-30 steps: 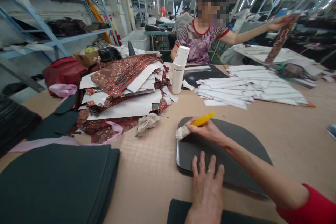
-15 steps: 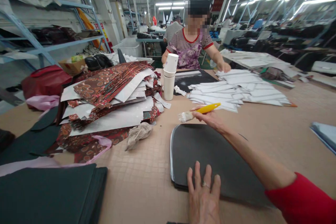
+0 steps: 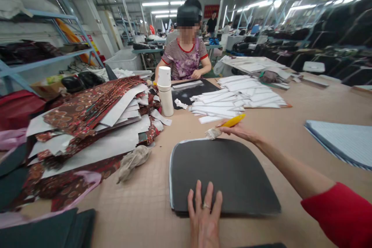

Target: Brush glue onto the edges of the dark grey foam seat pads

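A stack of dark grey panels (image 3: 223, 174) with rounded upper corners lies before me, its left and upper edges whitish. My left hand (image 3: 204, 213) rests flat on the near edge of the stack, fingers spread. Beyond the far edge, my right hand (image 3: 236, 130) grips a paintbrush (image 3: 235, 120) by its yellow handle. The white-caked bristles point left and sit at the stack's top edge; whether they touch it I cannot tell.
Patterned brown and white pieces (image 3: 95, 104) are heaped at left, beside a crumpled rag (image 3: 135, 161). Stacked paper cups (image 3: 165, 91) stand beyond. White strips (image 3: 232, 97) lie before a co-worker (image 3: 186, 54). Striped panels (image 3: 343, 139) lie at right, dark green panels (image 3: 43, 230) at lower left.
My view has swung to the right. The brush has come closer to the stack's far edge. The co-worker's hand has drawn back from the white strips. My left hand still presses the stack.
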Tool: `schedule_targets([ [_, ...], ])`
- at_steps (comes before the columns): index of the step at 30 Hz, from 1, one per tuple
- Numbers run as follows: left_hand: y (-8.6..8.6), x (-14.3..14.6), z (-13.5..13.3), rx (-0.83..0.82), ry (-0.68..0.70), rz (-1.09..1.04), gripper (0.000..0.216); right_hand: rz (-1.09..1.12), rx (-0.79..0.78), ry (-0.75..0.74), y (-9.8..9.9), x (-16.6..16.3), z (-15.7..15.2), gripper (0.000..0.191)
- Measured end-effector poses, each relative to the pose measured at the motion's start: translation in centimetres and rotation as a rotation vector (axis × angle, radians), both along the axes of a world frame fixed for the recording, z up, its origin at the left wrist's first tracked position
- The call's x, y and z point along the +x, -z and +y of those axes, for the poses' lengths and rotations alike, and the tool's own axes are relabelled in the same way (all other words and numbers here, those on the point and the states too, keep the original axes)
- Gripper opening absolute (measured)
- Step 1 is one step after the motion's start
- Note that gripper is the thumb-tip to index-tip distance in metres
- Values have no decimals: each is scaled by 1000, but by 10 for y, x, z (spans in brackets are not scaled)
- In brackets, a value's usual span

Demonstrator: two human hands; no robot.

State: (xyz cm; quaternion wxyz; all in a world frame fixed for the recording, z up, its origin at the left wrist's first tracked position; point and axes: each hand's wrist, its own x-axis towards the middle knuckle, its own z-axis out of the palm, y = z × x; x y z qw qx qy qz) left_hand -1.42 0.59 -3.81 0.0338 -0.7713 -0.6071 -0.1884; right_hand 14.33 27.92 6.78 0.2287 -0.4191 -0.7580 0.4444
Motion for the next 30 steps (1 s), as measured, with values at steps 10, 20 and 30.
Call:
schedule_targets([
  [10,-8,10,2,3,-148,57,69,-4,17,288,12,107,-23,36],
  [20,-8,9,7,25,-166,179,66,124,143,575,21,102,-55,42],
  [30,-5,9,10,9,-177,100,61,55,213,686,35,113,-120,28],
])
